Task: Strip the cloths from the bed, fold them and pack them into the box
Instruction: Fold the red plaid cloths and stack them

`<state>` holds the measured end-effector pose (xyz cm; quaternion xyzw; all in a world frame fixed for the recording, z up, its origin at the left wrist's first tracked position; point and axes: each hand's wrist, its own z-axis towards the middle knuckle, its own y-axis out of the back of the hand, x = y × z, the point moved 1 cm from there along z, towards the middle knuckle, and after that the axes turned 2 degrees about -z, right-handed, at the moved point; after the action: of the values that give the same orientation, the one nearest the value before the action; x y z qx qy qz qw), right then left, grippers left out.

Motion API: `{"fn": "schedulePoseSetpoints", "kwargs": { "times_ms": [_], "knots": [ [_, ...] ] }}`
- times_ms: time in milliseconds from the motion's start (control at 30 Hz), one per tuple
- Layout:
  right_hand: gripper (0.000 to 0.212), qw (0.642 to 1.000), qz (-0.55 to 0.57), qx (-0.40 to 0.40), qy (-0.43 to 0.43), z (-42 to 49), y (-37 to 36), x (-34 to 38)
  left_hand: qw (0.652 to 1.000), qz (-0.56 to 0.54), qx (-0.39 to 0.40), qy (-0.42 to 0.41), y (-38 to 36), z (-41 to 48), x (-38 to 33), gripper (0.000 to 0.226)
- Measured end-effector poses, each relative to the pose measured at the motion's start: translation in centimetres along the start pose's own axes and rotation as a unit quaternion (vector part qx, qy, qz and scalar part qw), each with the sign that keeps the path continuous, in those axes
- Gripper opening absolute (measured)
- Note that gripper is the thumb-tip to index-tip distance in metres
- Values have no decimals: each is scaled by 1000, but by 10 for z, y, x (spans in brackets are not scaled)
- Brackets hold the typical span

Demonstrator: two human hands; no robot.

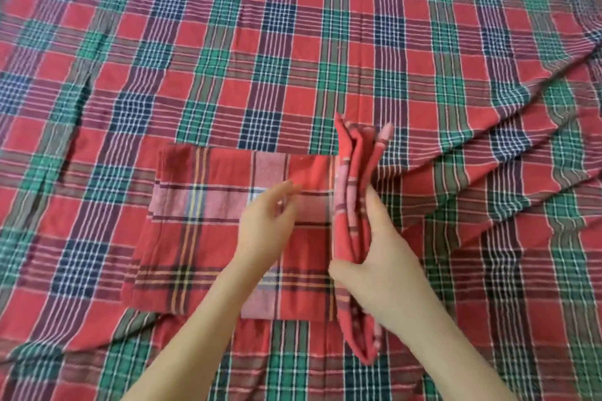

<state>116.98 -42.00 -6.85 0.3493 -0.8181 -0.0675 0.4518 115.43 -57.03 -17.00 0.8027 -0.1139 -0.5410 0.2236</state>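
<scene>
**Folded cloth on the bed, one end held up by the right hand**

A red checked cloth (208, 225), already folded into a long rectangle, lies on the bed a little below the middle of the view. Most of it rests flat on the plaid bedsheet (293, 42), which has red, green and dark blue squares and fills the whole picture.

The right end of the cloth (355, 198) is lifted and stands almost upright on its edge, so its several layers show like the pages of a book. The right hand (381, 257) grips this raised part. The thumb presses on the side that faces the flat part, and the fingers lie along the other side, mostly hidden behind the layers.

The left hand (267, 221) is over the middle of the flat part, just beside the raised end. Its fingers are loose and slightly bent, a little apart, and they hold nothing. I cannot tell if the fingertips touch the cloth or only hover above it. This hand and its forearm cover a strip of the cloth, down to its near edge.

The bedsheet is not smooth. On the right side a long diagonal ridge (521, 140) of doubled sheet runs from the upper right corner down toward the cloth, close behind the right hand. On the left there are some shallow wrinkles (81, 98), well apart from the cloth.
</scene>
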Motion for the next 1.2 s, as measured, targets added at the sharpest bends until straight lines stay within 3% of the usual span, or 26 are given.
{"fn": "schedulePoseSetpoints", "kwargs": {
  "times_ms": [133,267,400,433,500,567,600,700,767,867,967,1067,1133,1200],
  "knots": [
    [99,991,-131,-25,-8,39,-71,27,946,-256,-73,186,49,-17,19,18],
    [97,972,-222,-26,-68,72,-124,23,933,-263,-91,230,61,-30,42,20],
    [84,978,-207,-23,-9,66,-126,14,947,-222,-102,210,57,-33,45,24],
    [75,980,-195,-42,13,60,-117,11,959,-178,-104,193,54,-35,43,24],
    [55,963,-205,-171,40,50,-94,-3,980,-79,-85,162,45,-43,35,21],
    [42,928,-209,-308,21,43,-70,-24,987,-29,-66,146,33,-54,28,17],
    [41,926,-191,-326,-4,41,-63,-35,989,-14,-71,128,28,-60,27,18],
    [50,962,-111,-236,-78,44,-59,-56,991,0,-113,72,21,-71,30,12],
    [56,977,-63,-176,-104,46,-64,-57,989,-2,-117,87,21,-74,37,9],
    [47,980,3,-166,-112,50,-67,-55,983,70,-130,104,23,-72,46,20],
    [29,977,91,-159,-113,51,-64,-47,971,168,-166,-23,29,-73,42,30],
    [34,972,178,-130,-77,45,-65,-23,960,229,-102,-127,36,-74,50,40],
    [45,976,173,-121,-49,37,-74,5,964,225,-66,-123,51,-71,67,41],
    [55,984,117,-134,-20,29,-90,37,981,158,-89,-69,74,-72,85,31]
  ]
}}
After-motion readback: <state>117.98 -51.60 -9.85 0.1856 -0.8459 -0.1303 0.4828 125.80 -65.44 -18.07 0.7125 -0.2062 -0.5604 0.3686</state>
